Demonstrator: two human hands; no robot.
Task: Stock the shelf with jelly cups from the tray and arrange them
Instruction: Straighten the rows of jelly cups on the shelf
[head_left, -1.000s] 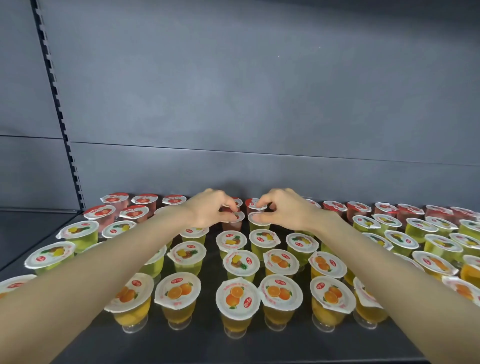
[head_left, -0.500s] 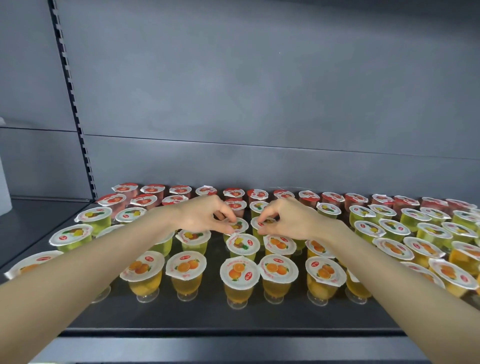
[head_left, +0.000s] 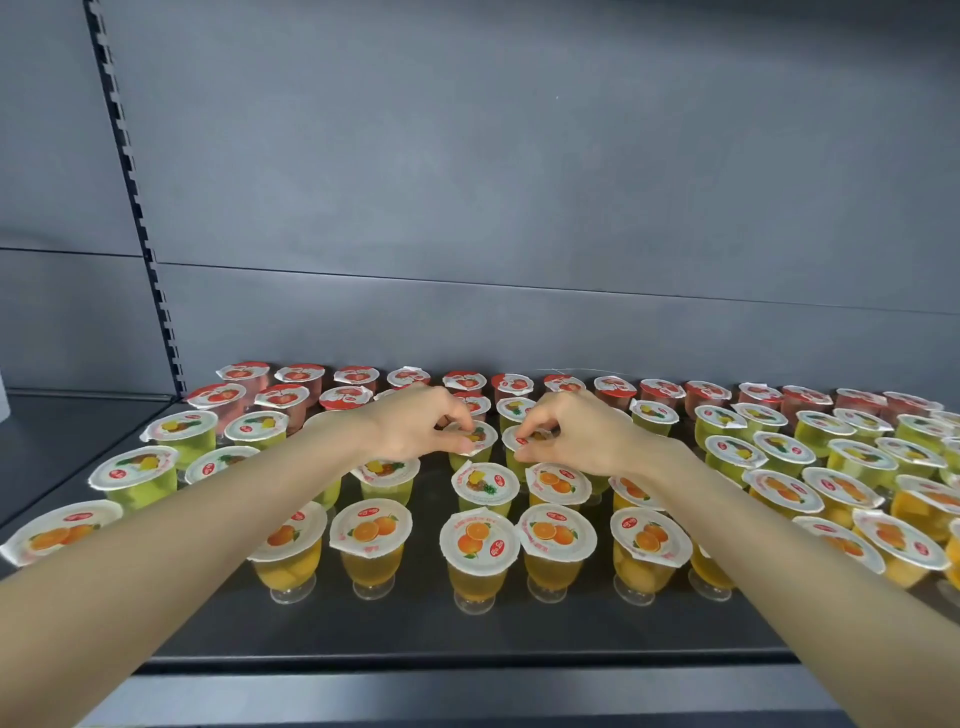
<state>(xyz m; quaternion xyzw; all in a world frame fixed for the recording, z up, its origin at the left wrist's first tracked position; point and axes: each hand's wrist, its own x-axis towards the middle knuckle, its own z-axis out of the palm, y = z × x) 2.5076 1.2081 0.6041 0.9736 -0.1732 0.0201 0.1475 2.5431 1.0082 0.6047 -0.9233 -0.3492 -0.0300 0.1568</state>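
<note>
Several jelly cups stand in rows on the dark shelf (head_left: 405, 631): orange ones (head_left: 479, 540) in front, green pineapple ones (head_left: 484, 484) in the middle, red strawberry ones (head_left: 464, 380) at the back. My left hand (head_left: 415, 426) pinches the lid rim of a green pineapple cup (head_left: 480, 439) in the middle rows. My right hand (head_left: 576, 431) pinches the lid of the neighbouring green cup (head_left: 524, 440). Both cups stand on the shelf, side by side. No tray is in view.
The grey back panel (head_left: 519, 208) rises behind the cups. A slotted upright (head_left: 140, 218) runs down at the left, with a bare neighbouring shelf (head_left: 57, 436) beyond it. A strip of free shelf lies in front of the orange row.
Both hands have drawn back from the rear rows toward me, now at the two green cups in the middle. The camera has pulled back and the shelf's front edge has come into view.
</note>
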